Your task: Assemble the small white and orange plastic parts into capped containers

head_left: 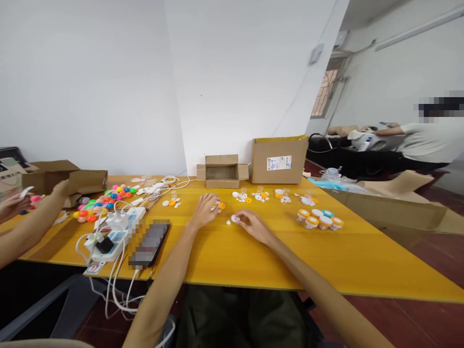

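Note:
My left hand (207, 209) reaches over a small pile of parts, its fingers bent and slightly apart. An orange ring-shaped lid (221, 206) lies by its fingertips, and the hand partly hides small white pieces there. My right hand (253, 225) pinches the edge of a white round disc (234, 218) at the tabletop. A smaller white piece (228, 222) rests just left of that disc. Behind my hands are several similar groups of clear cups, orange rings and white bits, one of them around an orange ring (248, 200).
Capped jars (325, 221) stand together at the right. Behind are an open cardboard box (222, 182) and a taller carton (277, 162). To the left lie a phone (150, 245), a power strip (123, 232) with cables and colourful balls (97, 210). A co-worker's arm (39, 220) reaches in there.

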Tool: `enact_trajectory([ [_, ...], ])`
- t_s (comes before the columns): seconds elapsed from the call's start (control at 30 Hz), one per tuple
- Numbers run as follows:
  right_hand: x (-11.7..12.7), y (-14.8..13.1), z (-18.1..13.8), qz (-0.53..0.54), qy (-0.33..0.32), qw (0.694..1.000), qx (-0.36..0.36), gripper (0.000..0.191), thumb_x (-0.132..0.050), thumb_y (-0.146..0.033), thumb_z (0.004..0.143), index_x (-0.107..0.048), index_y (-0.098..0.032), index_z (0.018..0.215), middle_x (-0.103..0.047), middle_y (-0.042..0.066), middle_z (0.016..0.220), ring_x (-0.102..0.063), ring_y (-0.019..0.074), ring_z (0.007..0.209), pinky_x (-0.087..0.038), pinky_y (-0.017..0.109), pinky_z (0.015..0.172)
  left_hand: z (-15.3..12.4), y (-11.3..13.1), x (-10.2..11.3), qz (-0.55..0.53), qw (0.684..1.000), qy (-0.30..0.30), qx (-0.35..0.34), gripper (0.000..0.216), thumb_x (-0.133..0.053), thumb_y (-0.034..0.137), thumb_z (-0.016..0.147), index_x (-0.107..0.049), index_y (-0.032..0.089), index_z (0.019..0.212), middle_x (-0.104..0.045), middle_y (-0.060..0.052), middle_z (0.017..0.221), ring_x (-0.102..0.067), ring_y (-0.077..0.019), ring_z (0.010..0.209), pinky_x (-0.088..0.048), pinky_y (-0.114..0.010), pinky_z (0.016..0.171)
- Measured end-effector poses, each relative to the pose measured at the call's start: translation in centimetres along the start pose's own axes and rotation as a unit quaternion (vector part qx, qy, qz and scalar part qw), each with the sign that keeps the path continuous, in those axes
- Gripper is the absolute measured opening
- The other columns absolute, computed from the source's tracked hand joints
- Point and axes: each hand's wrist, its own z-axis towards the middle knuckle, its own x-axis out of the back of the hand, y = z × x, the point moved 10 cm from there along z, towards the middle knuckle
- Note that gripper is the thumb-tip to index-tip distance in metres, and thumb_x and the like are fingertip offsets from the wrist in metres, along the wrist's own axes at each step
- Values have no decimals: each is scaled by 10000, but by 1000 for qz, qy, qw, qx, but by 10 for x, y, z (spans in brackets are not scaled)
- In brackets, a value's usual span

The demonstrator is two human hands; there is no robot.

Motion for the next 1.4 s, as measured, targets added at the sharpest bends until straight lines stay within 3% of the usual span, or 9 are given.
enact_trajectory([
  [0.27, -14, -9, 8, -14, -8, 1000, 2, 99, -607, -285, 856, -657, -230, 921, -705, 45, 970, -649, 210, 936, -500, 370, 895, -2, -19, 21, 18, 996, 78, 49, 235, -523, 106, 837, -634, 230, 1002, -666, -56, 995, -576, -242, 1020, -420, -366, 903],
  [0.47, -17, -7, 4, -41, -11, 999, -7, 93, -604, -287, 869, -663, -231, 912, -702, 45, 956, -649, 206, 922, -502, 352, 866, -2, -27, 23, 22, 994, 84, 70, 272, -508, 73, 814, -638, 233, 992, -666, -61, 980, -577, -252, 1019, -428, -382, 916],
  [0.67, -23, -8, 5, -52, -35, 998, -2, 106, -593, -252, 864, -669, -236, 936, -702, 45, 976, -646, 212, 955, -500, 357, 879, -4, -31, 17, 14, 994, 48, 93, 316, -509, 108, 836, -640, 243, 1090, -641, -70, 1103, -547, -257, 1108, -424, -397, 954],
  [0.93, -23, -11, 4, -69, -36, 997, 2, 118, -586, -239, 871, -675, -241, 949, -709, 47, 994, -649, 216, 975, -504, 353, 887, -8, -38, -12, 6, 996, -44, 72, 442, -501, 166, 882, -586, 344, 1277, -540, -38, 1381, -453, -261, 1259, -387, -447, 1031],
  [1.1, -27, -13, 4, -68, -50, 996, 14, 142, -575, -254, 886, -677, -244, 983, -713, 51, 1019, -642, 225, 997, -498, 367, 907, -9, -45, -24, 13, 994, -82, 73, 409, -477, 203, 915, -590, 337, 1284, -556, -26, 1398, -424, -263, 1287, -351, -467, 1063],
  [1.23, -30, -17, 2, -56, -63, 996, 21, 161, -596, -284, 881, -673, -242, 1016, -714, 53, 1046, -638, 231, 1016, -490, 374, 930, -10, -43, -22, 18, 993, -85, 79, 411, -496, 186, 900, -600, 316, 1276, -594, -38, 1352, -447, -255, 1265, -353, -457, 1063],
  [1.4, -28, -19, 4, -33, -63, 997, 42, 220, -500, -331, 945, -671, -242, 1052, -700, 65, 1075, -635, 228, 1018, -488, 377, 938, -9, -39, -9, 5, 996, -42, 73, 451, -478, 86, 849, -628, 294, 1220, -637, -58, 1274, -515, -252, 1199, -409, -450, 1013],
])
